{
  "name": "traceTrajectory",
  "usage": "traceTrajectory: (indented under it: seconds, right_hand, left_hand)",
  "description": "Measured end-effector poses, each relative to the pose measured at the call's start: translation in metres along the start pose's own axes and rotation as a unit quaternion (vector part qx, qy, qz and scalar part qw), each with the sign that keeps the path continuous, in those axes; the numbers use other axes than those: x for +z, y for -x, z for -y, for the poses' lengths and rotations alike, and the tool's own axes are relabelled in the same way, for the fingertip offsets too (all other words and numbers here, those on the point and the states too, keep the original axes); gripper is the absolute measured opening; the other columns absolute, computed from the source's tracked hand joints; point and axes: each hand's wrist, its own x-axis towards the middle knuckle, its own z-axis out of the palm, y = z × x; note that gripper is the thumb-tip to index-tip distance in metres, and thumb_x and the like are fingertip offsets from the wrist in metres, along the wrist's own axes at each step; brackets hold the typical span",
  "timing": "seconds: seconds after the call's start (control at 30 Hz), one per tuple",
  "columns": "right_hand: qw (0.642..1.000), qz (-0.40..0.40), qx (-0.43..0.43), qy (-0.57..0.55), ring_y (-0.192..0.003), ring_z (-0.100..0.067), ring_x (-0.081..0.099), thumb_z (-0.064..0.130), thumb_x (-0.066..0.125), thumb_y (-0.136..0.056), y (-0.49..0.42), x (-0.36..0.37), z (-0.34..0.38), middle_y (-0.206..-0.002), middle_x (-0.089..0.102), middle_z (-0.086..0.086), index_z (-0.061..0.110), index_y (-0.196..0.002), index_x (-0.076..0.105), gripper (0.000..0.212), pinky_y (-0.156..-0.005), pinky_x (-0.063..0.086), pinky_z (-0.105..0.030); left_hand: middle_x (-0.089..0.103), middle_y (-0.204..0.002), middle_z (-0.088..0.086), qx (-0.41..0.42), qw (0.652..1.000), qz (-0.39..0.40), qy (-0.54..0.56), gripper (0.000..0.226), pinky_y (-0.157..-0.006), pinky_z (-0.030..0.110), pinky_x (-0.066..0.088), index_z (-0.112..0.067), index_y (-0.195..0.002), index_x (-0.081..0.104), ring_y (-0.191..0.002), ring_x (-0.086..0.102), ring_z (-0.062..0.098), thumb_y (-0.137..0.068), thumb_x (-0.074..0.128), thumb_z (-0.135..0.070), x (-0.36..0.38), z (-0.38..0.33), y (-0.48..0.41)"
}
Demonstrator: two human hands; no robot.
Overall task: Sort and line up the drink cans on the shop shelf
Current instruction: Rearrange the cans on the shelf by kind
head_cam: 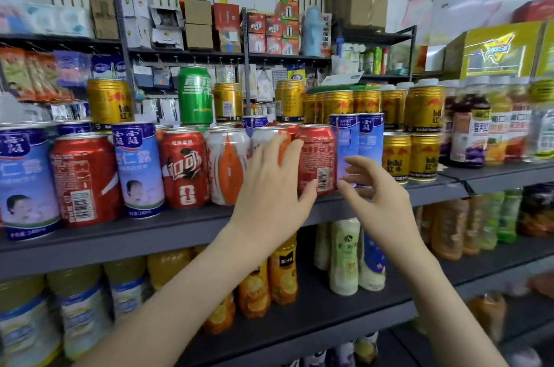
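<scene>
On the shelf (180, 231), both grips are apart: left hand (269, 186) rests on a red can (320, 150), right hand (377, 186) touches a blue can (347, 138).

The can shelf (150, 233) is viewed by one wide-angle head-worn camera, held close before it, faced forward and slightly down; the shelf below (314, 333) it is also taken in.

The left hand (271, 186) and right hand (376, 189) are bare, with slender fingers. Below the grey shelf edge (180, 234), the left forearm (180, 291) and right forearm (434, 291) are bare too.
</scene>
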Motion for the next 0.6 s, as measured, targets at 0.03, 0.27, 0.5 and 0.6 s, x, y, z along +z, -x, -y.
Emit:
traceTrajectory:
  seconds: [0.03,0.27,0.5,0.6]
  right_hand:
    - [1.0,0.0,0.007,-0.004,-0.097,0.006,0.057,0.018,0.062,-0.089,-0.002,-0.007,-0.01,-0.11,0.06,0.008,0.021,-0.125,0.054,0.037,-0.074,0.042,0.0]
    - [0.999,0.006,-0.04,0.017,-0.106,-0.005,0.056,0.015,0.062,-0.089,-0.038,-0.052,-0.064,-0.118,0.057,0.006,0.02,-0.134,0.045,0.049,-0.079,0.046,-0.01]
    - [0.995,0.073,-0.068,0.007,-0.104,0.002,0.051,0.018,0.065,-0.087,-0.051,-0.053,-0.091,-0.117,0.052,0.01,0.021,-0.135,0.044,0.052,-0.078,0.042,-0.003]
    - [0.993,0.096,-0.071,-0.012,-0.106,0.002,0.05,0.016,0.064,-0.088,-0.048,-0.047,-0.094,-0.119,0.051,0.009,0.022,-0.136,0.042,0.053,-0.081,0.041,-0.004]
  left_hand:
    - [0.042,-0.138,0.013,0.001,1.0,-0.009,-0.004,0.056,-0.105,0.042,0.035,-0.009,-0.135,0.044,-0.127,0.038,0.032,-0.087,0.06,-0.033,0.008,-0.008,-0.003]
    - [0.053,-0.13,0.016,-0.005,0.994,-0.053,-0.091,0.057,-0.105,0.066,0.024,-0.016,-0.133,0.051,-0.126,0.043,0.038,-0.08,0.055,-0.036,0.058,-0.053,-0.042]
    - [0.05,-0.133,0.02,-0.048,0.983,-0.086,-0.156,0.059,-0.104,0.068,0.021,-0.012,-0.132,0.05,-0.128,0.041,0.041,-0.078,0.06,-0.032,0.082,-0.065,-0.054]
    - [0.046,-0.137,0.022,-0.088,0.974,-0.097,-0.186,0.061,-0.107,0.064,0.018,-0.01,-0.135,0.046,-0.131,0.038,0.041,-0.08,0.058,-0.033,0.079,-0.06,-0.055]
